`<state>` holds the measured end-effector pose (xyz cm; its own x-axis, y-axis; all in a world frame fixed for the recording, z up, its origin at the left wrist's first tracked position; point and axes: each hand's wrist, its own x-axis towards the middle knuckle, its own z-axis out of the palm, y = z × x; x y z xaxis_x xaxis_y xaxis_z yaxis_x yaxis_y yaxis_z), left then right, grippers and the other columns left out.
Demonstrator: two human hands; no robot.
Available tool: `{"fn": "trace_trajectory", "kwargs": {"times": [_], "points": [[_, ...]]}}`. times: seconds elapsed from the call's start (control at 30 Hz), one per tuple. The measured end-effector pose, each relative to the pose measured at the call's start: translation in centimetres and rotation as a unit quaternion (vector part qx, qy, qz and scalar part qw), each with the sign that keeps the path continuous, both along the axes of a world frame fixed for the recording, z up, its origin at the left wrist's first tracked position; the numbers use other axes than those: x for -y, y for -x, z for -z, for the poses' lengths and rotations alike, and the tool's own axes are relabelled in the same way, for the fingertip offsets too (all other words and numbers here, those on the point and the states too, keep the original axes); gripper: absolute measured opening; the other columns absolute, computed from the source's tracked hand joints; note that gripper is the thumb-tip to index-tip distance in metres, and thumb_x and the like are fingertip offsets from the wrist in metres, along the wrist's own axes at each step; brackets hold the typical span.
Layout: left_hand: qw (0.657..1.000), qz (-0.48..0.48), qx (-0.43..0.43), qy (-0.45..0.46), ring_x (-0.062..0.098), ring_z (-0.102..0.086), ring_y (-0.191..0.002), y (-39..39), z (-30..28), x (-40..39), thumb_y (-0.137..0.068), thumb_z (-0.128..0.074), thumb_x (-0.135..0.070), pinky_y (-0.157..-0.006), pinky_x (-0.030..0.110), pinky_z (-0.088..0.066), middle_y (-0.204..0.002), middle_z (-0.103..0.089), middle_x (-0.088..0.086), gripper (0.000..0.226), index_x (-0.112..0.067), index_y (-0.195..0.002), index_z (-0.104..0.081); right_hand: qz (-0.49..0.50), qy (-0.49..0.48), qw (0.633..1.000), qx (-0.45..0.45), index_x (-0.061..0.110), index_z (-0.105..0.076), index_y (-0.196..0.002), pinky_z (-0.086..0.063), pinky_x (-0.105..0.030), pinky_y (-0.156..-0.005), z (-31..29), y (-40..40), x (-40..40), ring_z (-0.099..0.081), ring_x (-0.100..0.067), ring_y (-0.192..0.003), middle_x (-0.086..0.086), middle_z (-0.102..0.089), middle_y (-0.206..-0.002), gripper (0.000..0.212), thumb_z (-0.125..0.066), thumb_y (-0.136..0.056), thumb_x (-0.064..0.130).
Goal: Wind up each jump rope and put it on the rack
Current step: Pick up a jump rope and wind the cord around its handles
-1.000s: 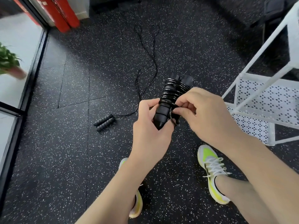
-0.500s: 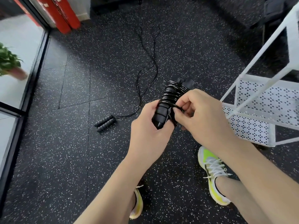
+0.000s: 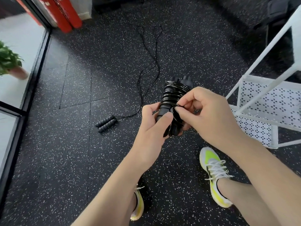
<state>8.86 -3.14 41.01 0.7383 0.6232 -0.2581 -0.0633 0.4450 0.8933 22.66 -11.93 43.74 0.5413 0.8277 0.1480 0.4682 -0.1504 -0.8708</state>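
Above the floor, both hands' curled fingers (image 3: 183, 101) around wound jump rope (image 3: 175, 93).

The left hand (image 3: 151, 128) and right hand (image 3: 206, 118) hide the wound jump rope's (image 3: 176, 93) lower end; the rack (image 3: 267, 101) runs off the right edge, and the rope's tail seems pinched.

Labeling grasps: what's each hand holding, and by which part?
Left hand grips the wound jump rope by the lower end of its paired handles. Right hand pinches the loose cord end at the coils between thumb and fingers.
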Motion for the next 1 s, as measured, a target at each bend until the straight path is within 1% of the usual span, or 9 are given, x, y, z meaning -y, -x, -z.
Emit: {"fn": "trace_trajectory", "kwargs": {"times": [0.1, 0.2, 0.33, 0.43, 0.53, 0.63, 0.8, 0.93, 1.0], "points": [[1.0, -0.017, 0.008, -0.01, 0.031, -0.07, -0.091, -0.1, -0.1, 0.4, -0.094, -0.058, -0.018, -0.08, 0.045, -0.056, -0.117, -0.065, 0.019, 0.037, -0.014, -0.129, -0.045, 0.001, -0.019, 0.999, 0.029, 0.022, -0.065, -0.085, -0.051, -0.018, -0.057, 0.0, -0.1, 0.2, -0.067, -0.011, -0.062, 0.006, -0.066, -0.077, 0.016, -0.077, -0.085, 0.012], [0.999, -0.031, 0.006, -0.032, 0.025, -0.067, -0.089, -0.3, 0.0, 0.7, -0.095, -0.059, -0.018, -0.08, 0.045, -0.056, -0.115, -0.066, 0.015, 0.039, -0.014, -0.131, -0.045, 0.006, -0.04, 0.997, 0.066, 0.021, -0.066, -0.085, -0.052, -0.023, -0.061, 0.2, 0.1, 0.2, -0.064, -0.012, -0.067, 0.008, -0.063, -0.078, 0.015, -0.079, -0.084, 0.014], [0.998, -0.05, -0.005, -0.036, 0.024, -0.066, -0.09, -0.3, 0.0, 0.7, -0.093, -0.061, -0.019, -0.077, 0.043, -0.057, -0.11, -0.066, 0.012, 0.037, -0.015, -0.127, -0.048, -0.013, -0.054, 0.995, 0.084, 0.017, -0.069, -0.084, -0.05, -0.019, -0.062, 0.3, 0.1, 0.1, -0.062, -0.015, -0.069, 0.008, -0.062, -0.081, 0.013, -0.08, -0.083, 0.011], [0.995, -0.064, -0.034, -0.065, 0.027, -0.066, -0.096, -0.3, 0.4, 0.5, -0.091, -0.063, -0.022, -0.083, 0.052, -0.059, -0.115, -0.066, 0.017, 0.038, -0.018, -0.127, -0.05, -0.061, -0.023, 0.996, 0.056, 0.016, -0.069, -0.088, -0.047, -0.014, -0.059, 0.2, -0.3, 0.1, -0.06, -0.016, -0.067, 0.007, -0.061, -0.082, 0.014, -0.078, -0.084, 0.006], [0.991, -0.06, -0.047, -0.107, 0.022, -0.067, -0.087, -0.1, 0.6, -0.1, -0.09, -0.061, -0.019, -0.078, 0.044, -0.058, -0.107, -0.068, 0.013, 0.036, -0.019, -0.125, -0.05, -0.114, 0.021, 0.991, 0.069, 0.015, -0.071, -0.096, -0.043, -0.012, -0.061, 0.3, -0.5, 0.2, -0.056, -0.013, -0.068, 0.01, -0.057, -0.086, 0.02, -0.068, -0.086, -0.001], [0.989, -0.029, -0.062, -0.135, 0.021, -0.067, -0.084, 0.0, 0.7, -0.6, -0.091, -0.061, -0.018, -0.073, 0.04, -0.056, -0.103, -0.071, 0.008, 0.034, -0.02, -0.124, -0.05, -0.12, 0.011, 0.989, 0.084, 0.015, -0.074, -0.096, -0.043, -0.014, -0.063, 0.6, -1.0, 0.3, -0.058, -0.014, -0.072, 0.01, -0.059, -0.089, 0.019, -0.066, -0.088, 0.0], [0.986, -0.008, -0.082, -0.143, 0.025, -0.069, -0.085, 0.0, 1.2, -0.7, -0.092, -0.059, -0.02, -0.076, 0.049, -0.059, -0.104, -0.072, 0.007, 0.03, -0.02, -0.121, -0.05, -0.122, 0.004, 0.984, 0.128, 0.014, -0.08, -0.096, -0.046, -0.022, -0.064, 1.0, -1.7, 0.4, -0.056, -0.015, -0.07, 0.003, -0.063, -0.088, 0.017, -0.073, -0.087, 0.001], [0.981, 0.008, -0.108, -0.162, 0.042, -0.068, -0.097, 0.1, 1.2, -0.9, -0.093, -0.059, -0.024, -0.084, 0.064, -0.057, -0.109, -0.072, 0.009, 0.027, -0.026, -0.119, -0.05, -0.124, 0.011, 0.984, 0.131, 0.014, -0.08, -0.097, -0.047, -0.023, -0.065, 1.2, -2.0, 0.4, -0.057, -0.013, -0.07, 0.008, -0.063, -0.089, 0.015, -0.075, -0.087, 0.004], [0.978, 0.017, -0.122, -0.17, 0.042, -0.068, -0.099, 0.1, 1.0, -0.9, -0.094, -0.058, -0.025, -0.086, 0.067, -0.055, -0.111, -0.071, 0.011, 0.029, -0.025, -0.121, -0.048, -0.123, 0.022, 0.985, 0.123, 0.014, -0.081, -0.097, -0.048, -0.022, -0.066, 1.2, -2.1, 0.5, -0.058, -0.012, -0.072, 0.009, -0.063, -0.09, 0.015, -0.076, -0.087, 0.005]]}}
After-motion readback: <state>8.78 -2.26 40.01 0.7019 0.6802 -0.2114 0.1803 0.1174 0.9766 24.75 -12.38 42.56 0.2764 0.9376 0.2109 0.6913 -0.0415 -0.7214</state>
